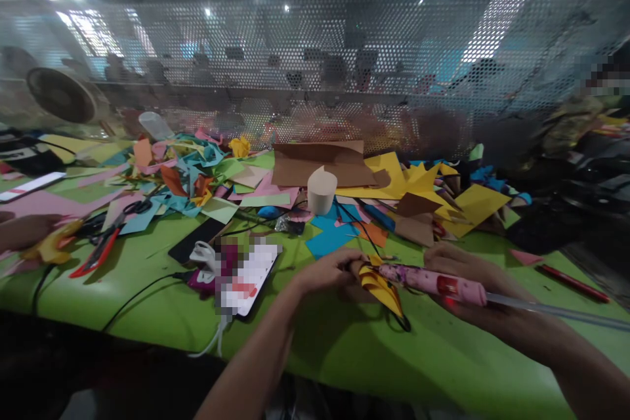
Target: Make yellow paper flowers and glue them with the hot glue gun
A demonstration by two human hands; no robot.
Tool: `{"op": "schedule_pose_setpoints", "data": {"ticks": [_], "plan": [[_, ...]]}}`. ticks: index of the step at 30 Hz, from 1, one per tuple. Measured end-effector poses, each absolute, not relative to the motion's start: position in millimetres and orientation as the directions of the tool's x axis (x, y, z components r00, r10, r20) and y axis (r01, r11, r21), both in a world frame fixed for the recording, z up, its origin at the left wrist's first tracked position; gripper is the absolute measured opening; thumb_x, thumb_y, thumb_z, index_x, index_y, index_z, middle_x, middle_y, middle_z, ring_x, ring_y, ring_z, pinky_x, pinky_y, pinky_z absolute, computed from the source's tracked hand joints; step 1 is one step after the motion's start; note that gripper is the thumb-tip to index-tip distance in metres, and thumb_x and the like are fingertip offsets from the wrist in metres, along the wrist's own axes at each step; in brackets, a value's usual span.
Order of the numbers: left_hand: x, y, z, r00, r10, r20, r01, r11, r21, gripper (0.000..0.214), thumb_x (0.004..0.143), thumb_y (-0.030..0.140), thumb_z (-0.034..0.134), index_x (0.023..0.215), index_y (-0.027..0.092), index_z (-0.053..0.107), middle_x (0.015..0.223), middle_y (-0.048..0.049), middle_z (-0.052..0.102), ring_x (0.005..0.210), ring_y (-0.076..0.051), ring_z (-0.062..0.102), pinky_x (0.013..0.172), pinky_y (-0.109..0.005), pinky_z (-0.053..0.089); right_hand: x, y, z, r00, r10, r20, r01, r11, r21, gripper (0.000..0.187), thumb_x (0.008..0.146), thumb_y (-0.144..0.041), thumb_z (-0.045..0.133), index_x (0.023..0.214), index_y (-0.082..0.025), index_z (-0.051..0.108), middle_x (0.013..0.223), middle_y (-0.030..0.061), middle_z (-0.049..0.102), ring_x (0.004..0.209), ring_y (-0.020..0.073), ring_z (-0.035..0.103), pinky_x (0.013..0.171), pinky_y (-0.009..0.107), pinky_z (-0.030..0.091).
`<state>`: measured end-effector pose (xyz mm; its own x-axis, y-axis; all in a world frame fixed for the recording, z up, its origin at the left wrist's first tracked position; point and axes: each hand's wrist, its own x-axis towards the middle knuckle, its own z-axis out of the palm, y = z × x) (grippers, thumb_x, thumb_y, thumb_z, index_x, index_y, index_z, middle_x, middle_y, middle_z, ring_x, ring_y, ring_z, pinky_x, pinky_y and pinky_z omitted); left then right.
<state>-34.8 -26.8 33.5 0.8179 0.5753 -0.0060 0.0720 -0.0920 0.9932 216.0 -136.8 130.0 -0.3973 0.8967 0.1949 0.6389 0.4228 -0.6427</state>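
Observation:
My left hand (339,269) pinches a folded yellow paper piece (382,292) just above the front of the green tabletop (339,361). Wrapped round a pink glue gun (423,279), my right hand (460,259) points its nozzle left at the top of the yellow paper. A long clear glue stick (556,310) runs out of the gun's back end to the right. The nozzle and the paper meet or nearly meet; I cannot tell whether they touch. A dark cord loop hangs below the paper.
Paper scraps (191,151) heap along the back, with brown card (322,167) and a cream paper roll (322,191). Left of my arm lie a lit phone (253,282), a purple plug block (203,281) and red-handled scissors (101,252). Another person's hand (27,231) is beside a yellow glue gun (52,244).

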Motion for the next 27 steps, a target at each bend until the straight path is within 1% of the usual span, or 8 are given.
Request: {"op": "schedule_pose_setpoints", "data": {"ticks": [2,4,8,11,16,20,24,27], "plan": [[-34,-26,35,0.802,0.596,0.026,0.113,-0.194,0.975,0.035,0.064,0.009,0.056,0.097,0.018,0.065,0.104,-0.0038,0.061,0.104,-0.024,0.052,0.099,-0.037,0.040,218,-137,130,-0.425,0.897,0.121,0.648,0.395,-0.651,0.037,0.094,-0.057,0.048,0.078,-0.023,0.051,0.080,0.0016,0.053,0.070,0.0201,0.051,0.062,0.032,0.038],[-34,-25,36,0.797,0.603,0.036,0.152,-0.258,0.954,0.037,0.064,0.009,0.055,0.098,0.018,0.065,0.105,-0.0047,0.061,0.105,-0.025,0.052,0.100,-0.037,0.039,218,-138,130,-0.431,0.898,0.086,0.657,0.377,-0.653,0.037,0.096,-0.055,0.046,0.078,-0.023,0.048,0.080,0.0013,0.051,0.070,0.0198,0.050,0.062,0.032,0.036],[-33,-25,37,0.807,0.589,0.036,0.174,-0.296,0.939,0.037,0.064,0.008,0.054,0.099,0.018,0.066,0.107,-0.0052,0.062,0.107,-0.026,0.052,0.099,-0.036,0.040,215,-138,133,-0.444,0.893,0.071,0.674,0.385,-0.631,0.039,0.097,-0.056,0.044,0.079,-0.022,0.047,0.081,0.0014,0.051,0.072,0.0203,0.049,0.063,0.032,0.035],[-32,-26,36,0.816,0.579,0.004,0.158,-0.229,0.960,0.036,0.064,0.009,0.056,0.097,0.017,0.066,0.103,-0.0044,0.063,0.104,-0.025,0.053,0.096,-0.035,0.041,213,-138,133,-0.476,0.875,0.091,0.682,0.432,-0.590,0.042,0.098,-0.058,0.039,0.078,-0.022,0.046,0.082,0.0018,0.050,0.071,0.0195,0.048,0.062,0.032,0.035],[-32,-27,34,0.862,0.508,-0.010,0.035,-0.040,0.999,0.025,0.072,0.015,0.062,0.096,0.018,0.067,0.102,-0.0030,0.064,0.101,-0.022,0.055,0.095,-0.033,0.043,211,-138,131,-0.530,0.831,0.172,0.674,0.535,-0.508,0.041,0.100,-0.056,0.036,0.082,-0.022,0.050,0.083,0.0028,0.051,0.073,0.0196,0.048,0.062,0.032,0.034],[-33,-28,32,0.882,0.470,-0.037,0.001,0.077,0.997,0.025,0.069,0.009,0.065,0.092,0.018,0.066,0.094,0.0002,0.062,0.091,-0.018,0.056,0.091,-0.031,0.045,209,-138,133,-0.557,0.813,0.169,0.668,0.560,-0.490,0.042,0.101,-0.057,0.035,0.079,-0.022,0.045,0.079,0.0014,0.048,0.071,0.0187,0.047,0.061,0.031,0.032],[-33,-29,33,0.906,0.423,-0.039,-0.016,0.127,0.992,0.021,0.070,0.009,0.065,0.089,0.019,0.063,0.088,0.0012,0.059,0.083,-0.016,0.054,0.084,-0.029,0.046,207,-138,137,-0.583,0.796,0.164,0.662,0.582,-0.473,0.037,0.102,-0.052,0.037,0.081,-0.023,0.047,0.079,0.0012,0.049,0.071,0.0183,0.048,0.061,0.031,0.033],[-33,-29,32,0.915,0.400,-0.050,0.002,0.120,0.993,0.022,0.069,0.008,0.065,0.088,0.019,0.063,0.086,0.0013,0.057,0.083,-0.016,0.053,0.082,-0.029,0.044,205,-138,140,-0.594,0.787,0.165,0.663,0.596,-0.454,0.034,0.102,-0.050,0.036,0.085,-0.024,0.051,0.080,0.0016,0.050,0.071,0.0186,0.048,0.061,0.031,0.033]]}}
